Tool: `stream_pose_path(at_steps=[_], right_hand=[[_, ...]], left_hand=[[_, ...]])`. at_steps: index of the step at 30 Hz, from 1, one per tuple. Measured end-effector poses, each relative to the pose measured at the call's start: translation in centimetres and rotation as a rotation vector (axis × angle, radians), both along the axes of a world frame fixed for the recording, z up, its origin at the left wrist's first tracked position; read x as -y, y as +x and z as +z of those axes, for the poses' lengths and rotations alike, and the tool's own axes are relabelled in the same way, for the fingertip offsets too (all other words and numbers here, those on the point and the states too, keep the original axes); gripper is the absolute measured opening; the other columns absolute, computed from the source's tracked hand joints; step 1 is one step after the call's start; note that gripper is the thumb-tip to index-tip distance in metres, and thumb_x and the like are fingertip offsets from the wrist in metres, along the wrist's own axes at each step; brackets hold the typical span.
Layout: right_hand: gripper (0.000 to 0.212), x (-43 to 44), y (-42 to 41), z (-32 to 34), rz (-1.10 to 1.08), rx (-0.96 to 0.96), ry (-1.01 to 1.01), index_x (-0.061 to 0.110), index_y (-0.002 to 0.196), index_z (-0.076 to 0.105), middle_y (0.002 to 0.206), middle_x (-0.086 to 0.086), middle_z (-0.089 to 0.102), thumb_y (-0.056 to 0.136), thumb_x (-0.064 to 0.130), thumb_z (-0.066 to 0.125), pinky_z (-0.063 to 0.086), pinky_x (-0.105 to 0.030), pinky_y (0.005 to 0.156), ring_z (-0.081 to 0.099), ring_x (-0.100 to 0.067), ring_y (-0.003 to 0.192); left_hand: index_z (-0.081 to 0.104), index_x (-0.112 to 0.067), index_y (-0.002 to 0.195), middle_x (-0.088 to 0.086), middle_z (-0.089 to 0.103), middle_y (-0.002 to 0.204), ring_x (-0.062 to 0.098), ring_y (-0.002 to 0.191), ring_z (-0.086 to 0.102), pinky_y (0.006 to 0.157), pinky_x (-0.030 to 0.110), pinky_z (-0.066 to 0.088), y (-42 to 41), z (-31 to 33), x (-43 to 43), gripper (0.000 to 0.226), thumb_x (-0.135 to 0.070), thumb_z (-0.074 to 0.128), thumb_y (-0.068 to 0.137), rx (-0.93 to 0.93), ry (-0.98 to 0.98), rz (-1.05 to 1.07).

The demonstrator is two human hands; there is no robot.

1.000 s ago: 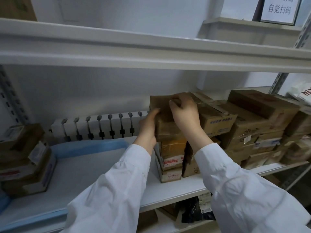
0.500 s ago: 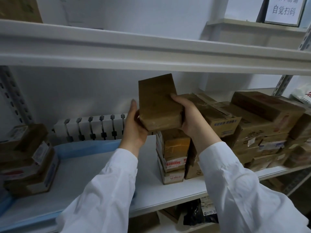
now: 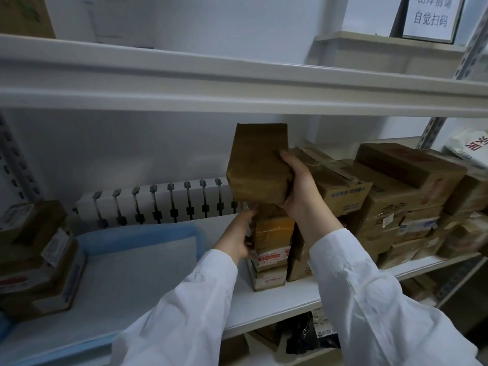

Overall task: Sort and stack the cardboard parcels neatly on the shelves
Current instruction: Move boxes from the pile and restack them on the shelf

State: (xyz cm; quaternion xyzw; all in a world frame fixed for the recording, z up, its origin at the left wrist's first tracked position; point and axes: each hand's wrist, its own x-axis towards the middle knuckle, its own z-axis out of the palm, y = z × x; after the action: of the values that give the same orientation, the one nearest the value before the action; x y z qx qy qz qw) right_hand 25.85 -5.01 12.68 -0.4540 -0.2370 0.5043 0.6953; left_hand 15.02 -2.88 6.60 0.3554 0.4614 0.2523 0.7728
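Note:
My right hand point(image 3: 298, 186) grips a brown cardboard parcel point(image 3: 257, 165) by its right side and holds it in the air, tilted, above a narrow stack of small parcels point(image 3: 272, 247) on the middle shelf point(image 3: 158, 281). Lower down, my left hand point(image 3: 237, 236) touches the left side of that stack, fingers reaching along its upper boxes. To the right of the stack a large pile of brown parcels point(image 3: 390, 196) fills the shelf.
Another stack of parcels point(image 3: 37, 254) stands at the shelf's left end. A blue sheet point(image 3: 137, 241) lies on the shelf between the stacks, with a white radiator point(image 3: 158, 204) behind it. The upper shelf board point(image 3: 237, 83) hangs close overhead. More items sit on the lower shelf point(image 3: 303, 336).
The top parcel was lifted off the narrow stack with both hands. Since then my left hand let go of it and dropped to the stack's side; my right hand alone holds it.

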Motion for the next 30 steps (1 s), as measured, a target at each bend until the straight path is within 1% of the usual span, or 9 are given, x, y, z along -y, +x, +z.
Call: stream_pose_path(at_steps=[4, 6, 9, 15, 18, 21, 24, 27, 30], right_hand=[[0.050, -0.3, -0.2, -0.4, 0.000, 0.016, -0.018, 0.017, 0.121, 0.055, 0.115, -0.010, 0.066, 0.079, 0.040, 0.069, 0.051, -0.048, 0.094, 0.064, -0.032, 0.103], [0.053, -0.5, -0.1, -0.6, -0.015, 0.002, -0.012, 0.017, 0.122, 0.054, 0.116, -0.010, 0.065, 0.078, 0.041, 0.069, 0.050, -0.049, 0.095, 0.064, -0.032, 0.104], [0.053, -0.9, -0.1, -0.9, -0.021, -0.046, 0.023, 0.018, 0.121, 0.057, 0.117, -0.010, 0.066, 0.076, 0.044, 0.070, 0.050, -0.049, 0.093, 0.064, -0.033, 0.104], [0.025, -1.8, -1.8, -1.4, -0.011, -0.127, 0.069, 0.021, 0.103, 0.058, 0.107, -0.007, 0.067, 0.086, 0.039, 0.060, 0.050, -0.045, 0.094, 0.064, -0.030, 0.101], [0.020, -2.5, -3.3, -2.2, 0.028, -0.077, 0.041, 0.021, 0.103, 0.057, 0.105, -0.006, 0.065, 0.088, 0.035, 0.058, 0.052, -0.043, 0.090, 0.063, -0.029, 0.099], [0.022, -3.3, -4.6, -3.2, 0.087, -0.014, 0.020, 0.019, 0.108, 0.059, 0.107, -0.007, 0.066, 0.089, 0.028, 0.058, 0.051, -0.046, 0.093, 0.063, -0.030, 0.101], [0.038, -3.9, -6.0, -4.6, 0.191, 0.050, 0.002, 0.021, 0.125, 0.054, 0.112, -0.007, 0.065, 0.087, 0.023, 0.059, 0.051, -0.049, 0.091, 0.062, -0.031, 0.104], [0.042, -4.2, -7.7, -5.6, 0.298, 0.060, -0.070, 0.029, 0.128, 0.051, 0.105, -0.003, 0.064, 0.087, 0.020, 0.060, 0.054, -0.045, 0.082, 0.061, -0.027, 0.097], [0.040, -4.5, -9.3, -6.4, 0.355, 0.074, -0.115, 0.026, 0.126, 0.052, 0.101, 0.000, 0.064, 0.088, 0.018, 0.059, 0.053, -0.035, 0.066, 0.061, -0.023, 0.091]], left_hand=[[0.043, -0.018, 0.093, 0.009, 0.056, 0.094, 0.031, 0.090, 0.055, 0.092, 0.046, 0.044, -0.1, -0.4, -0.2, 0.022, -0.034, 0.058, 0.089, 0.029, 0.046, 0.046], [0.046, -0.020, 0.097, 0.009, 0.055, 0.090, 0.027, 0.082, 0.053, 0.080, 0.040, 0.047, -0.5, -0.5, -0.4, 0.018, -0.033, 0.057, 0.090, 0.066, 0.070, 0.083], [0.047, -0.025, 0.108, 0.008, 0.056, 0.093, 0.025, 0.085, 0.054, 0.073, 0.035, 0.048, -1.7, -0.9, -1.0, 0.024, -0.034, 0.057, 0.089, 0.138, 0.108, 0.174], [0.049, -0.025, 0.113, 0.008, 0.062, 0.107, 0.027, 0.094, 0.059, 0.091, 0.043, 0.047, -5.9, -2.9, -2.8, 0.024, -0.031, 0.055, 0.091, 0.268, 0.166, 0.373], [0.047, -0.028, 0.116, 0.004, 0.061, 0.110, 0.026, 0.102, 0.058, 0.093, 0.042, 0.046, -8.4, -4.4, -3.5, 0.027, -0.036, 0.054, 0.092, 0.228, 0.220, 0.485], [0.047, -0.024, 0.126, 0.008, 0.059, 0.122, 0.028, 0.110, 0.057, 0.091, 0.041, 0.047, -10.9, -5.7, -3.8, 0.039, -0.034, 0.057, 0.089, 0.224, 0.263, 0.612], [0.048, -0.024, 0.130, 0.011, 0.059, 0.125, 0.029, 0.112, 0.057, 0.096, 0.044, 0.046, -13.4, -6.9, -3.8, 0.044, -0.032, 0.059, 0.088, 0.237, 0.287, 0.707], [0.051, -0.022, 0.129, 0.010, 0.061, 0.124, 0.029, 0.114, 0.058, 0.096, 0.042, 0.046, -15.8, -7.5, -3.4, 0.042, -0.029, 0.059, 0.088, 0.301, 0.291, 0.778], [0.051, -0.021, 0.128, 0.008, 0.063, 0.118, 0.028, 0.111, 0.058, 0.099, 0.043, 0.045, -17.5, -7.7, -3.0, 0.039, -0.030, 0.055, 0.090, 0.381, 0.250, 0.802]])
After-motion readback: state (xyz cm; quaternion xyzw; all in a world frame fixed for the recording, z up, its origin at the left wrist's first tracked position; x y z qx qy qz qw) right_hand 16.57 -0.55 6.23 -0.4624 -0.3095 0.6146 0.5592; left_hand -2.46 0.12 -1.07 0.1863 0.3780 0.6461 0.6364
